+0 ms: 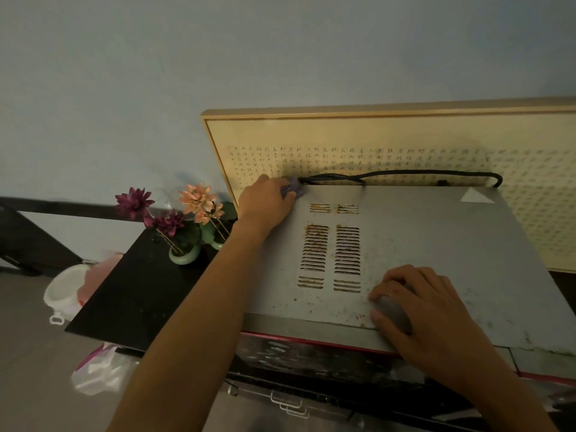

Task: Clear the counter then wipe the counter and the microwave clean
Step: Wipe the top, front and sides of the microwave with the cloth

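The microwave [430, 244] fills the right half of the view, its grey top stained and rusty around the vent slots [330, 254]. My left hand [265, 204] presses a small purple-grey cloth [293, 190] onto the top's back left corner, beside the black power cord [405, 174]. My right hand [417, 304] rests on the front edge of the top with its fingers curled over something grey and blurred that I cannot identify. The black counter [140, 288] stretches out to the left of the microwave.
Green vases with purple and orange artificial flowers [187, 213] stand on the counter's back left. A framed calligraphy panel [389, 145] leans on the wall behind the microwave. A white lidded container [67, 291] and plastic bags [99, 369] sit below the counter.
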The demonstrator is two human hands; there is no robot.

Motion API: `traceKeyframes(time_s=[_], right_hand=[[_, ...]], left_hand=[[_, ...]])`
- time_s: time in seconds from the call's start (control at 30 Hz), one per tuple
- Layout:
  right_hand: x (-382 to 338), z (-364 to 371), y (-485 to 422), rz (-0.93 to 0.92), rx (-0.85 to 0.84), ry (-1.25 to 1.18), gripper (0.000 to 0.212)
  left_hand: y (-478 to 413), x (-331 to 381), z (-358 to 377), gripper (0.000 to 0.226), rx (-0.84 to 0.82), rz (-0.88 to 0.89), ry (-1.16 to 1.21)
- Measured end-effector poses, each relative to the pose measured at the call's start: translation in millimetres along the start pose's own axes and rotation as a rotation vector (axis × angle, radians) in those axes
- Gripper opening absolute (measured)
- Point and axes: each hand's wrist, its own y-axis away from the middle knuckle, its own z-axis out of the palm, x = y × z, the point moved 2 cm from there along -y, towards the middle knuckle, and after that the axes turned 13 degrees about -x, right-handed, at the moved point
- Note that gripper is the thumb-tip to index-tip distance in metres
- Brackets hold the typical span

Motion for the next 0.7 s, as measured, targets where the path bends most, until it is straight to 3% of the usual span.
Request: traceKeyframes(time_s=[0.1,0.17,0.33,0.43,0.7], right_hand=[[-0.8,-0.4,0.0,0.005,0.004,-0.003,0.025],[-1.3,-0.4,0.0,0.002,0.006,-0.012,0.025],[-0.6,-1.1,0.4,-0.004,0.003,-0.018,0.026],[-1.2,-2.2,0.6,-0.006,-0.001,-0.008,0.026],[0.2,-0.7,0.0,0.000,-0.028,-0.008,0.028]], left_hand=[[42.9,0.9,8.1,0.035,0.003,0.238,-0.029],[67.8,-10.5,12.2,0.035,0.022,0.278,-0.025],[36.6,-22.7,8.0,0.038,0.048,-0.001,-0.036],[6.4,-8.5,8.4,0.039,0.033,-0.056,-0.024],[81.4,7.6,15.0,0.036,0.005,0.315,-0.048]])
